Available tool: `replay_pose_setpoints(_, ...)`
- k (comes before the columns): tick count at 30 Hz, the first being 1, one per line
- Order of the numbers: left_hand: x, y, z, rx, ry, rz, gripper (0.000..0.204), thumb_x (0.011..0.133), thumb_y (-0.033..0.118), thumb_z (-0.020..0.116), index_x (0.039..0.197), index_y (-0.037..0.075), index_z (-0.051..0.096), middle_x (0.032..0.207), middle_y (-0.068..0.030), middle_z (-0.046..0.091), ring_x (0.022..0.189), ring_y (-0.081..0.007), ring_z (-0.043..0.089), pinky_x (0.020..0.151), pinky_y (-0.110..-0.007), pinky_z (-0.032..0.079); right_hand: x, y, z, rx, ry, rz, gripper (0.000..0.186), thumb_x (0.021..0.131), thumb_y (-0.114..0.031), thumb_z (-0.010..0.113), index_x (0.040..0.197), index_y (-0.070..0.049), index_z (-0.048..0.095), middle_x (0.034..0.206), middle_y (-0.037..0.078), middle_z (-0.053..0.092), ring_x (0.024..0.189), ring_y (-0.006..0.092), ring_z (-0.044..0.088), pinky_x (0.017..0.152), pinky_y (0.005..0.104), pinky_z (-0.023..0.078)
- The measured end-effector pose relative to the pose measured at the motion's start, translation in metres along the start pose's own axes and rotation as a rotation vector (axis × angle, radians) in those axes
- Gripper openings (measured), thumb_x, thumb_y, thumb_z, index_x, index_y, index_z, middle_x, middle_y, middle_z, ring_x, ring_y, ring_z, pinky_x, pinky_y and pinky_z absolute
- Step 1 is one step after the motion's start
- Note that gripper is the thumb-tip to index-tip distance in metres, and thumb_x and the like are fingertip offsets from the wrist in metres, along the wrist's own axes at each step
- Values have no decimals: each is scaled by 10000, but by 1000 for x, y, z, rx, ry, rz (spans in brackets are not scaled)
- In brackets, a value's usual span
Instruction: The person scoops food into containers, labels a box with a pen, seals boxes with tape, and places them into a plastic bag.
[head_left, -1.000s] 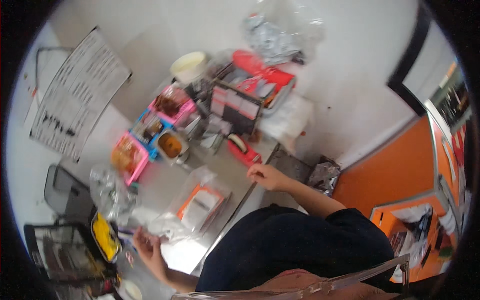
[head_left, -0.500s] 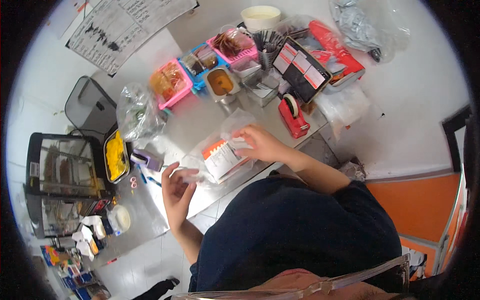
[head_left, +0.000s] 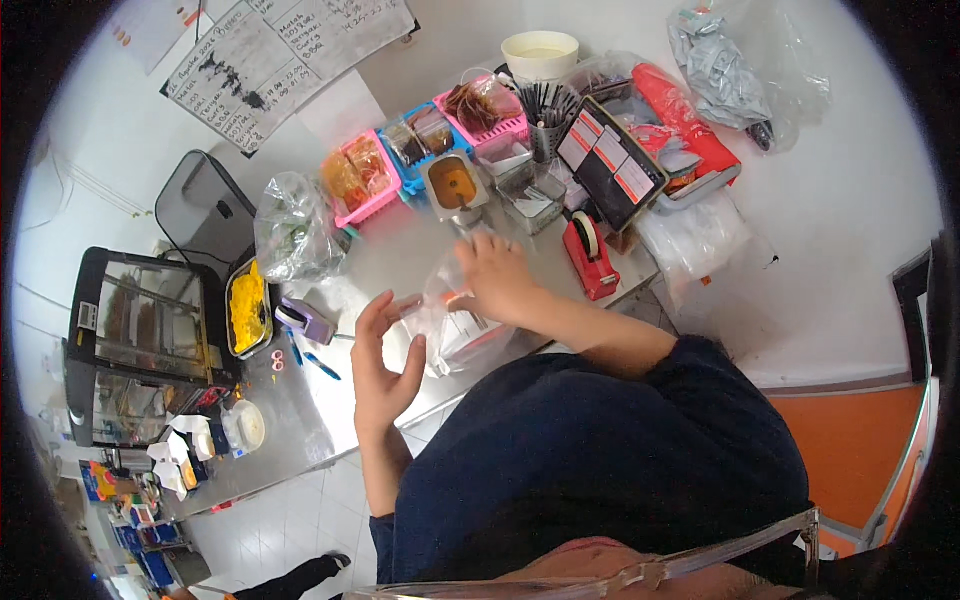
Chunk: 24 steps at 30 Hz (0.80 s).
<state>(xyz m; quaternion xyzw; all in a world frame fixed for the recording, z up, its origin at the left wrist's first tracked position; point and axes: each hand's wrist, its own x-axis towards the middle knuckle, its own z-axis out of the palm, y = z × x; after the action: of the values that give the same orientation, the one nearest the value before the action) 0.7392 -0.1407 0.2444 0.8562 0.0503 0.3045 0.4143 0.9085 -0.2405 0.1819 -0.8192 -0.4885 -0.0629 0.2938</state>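
Observation:
A clear plastic bag lies near the front edge of the metal table, with a white and orange box inside it. Over the bag's upper part, my right hand has its fingers closed on the plastic, hiding much of the box. At the bag's left side is my left hand, thumb spread away from the fingers; its fingertips reach the plastic, but I see no grip. A red tape dispenser stands to the right of the bag, and a purple tape dispenser to its left.
Behind the bag are a metal sauce container, a pink basket and a blue basket. A tablet leans at the back right. Leftward are a yellow-filled tray, scissors, pens and a glass display case.
My right hand has moved left and over the top of the bag, covering the box's orange part. My left hand has come closer to the bag. The view has shifted slightly.

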Motion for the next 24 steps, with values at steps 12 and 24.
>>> replay_pose_setpoints(12, 7, -5, 11, 48, -27, 68, 706, 726, -22, 575, 1361, 3, 266, 1194, -215, 537, 1105, -304, 528, 941, -399, 379, 47, 62, 11, 907, -123, 159, 143, 803, -114, 526, 913, -43, 582, 762, 71, 621, 772, 188, 597, 741, 287, 450)
replay_pose_setpoints(24, 8, -57, 41, 350, 174, -10, 912, 650, 179, 711, 1387, -3, 205, 1303, -189, 413, 1136, -299, 429, 964, -403, 324, 55, 37, 10, 920, -329, -124, 206, 809, -3, 585, 993, -16, 490, 932, 75, 589, 747, 147, 621, 657, 302, 498)
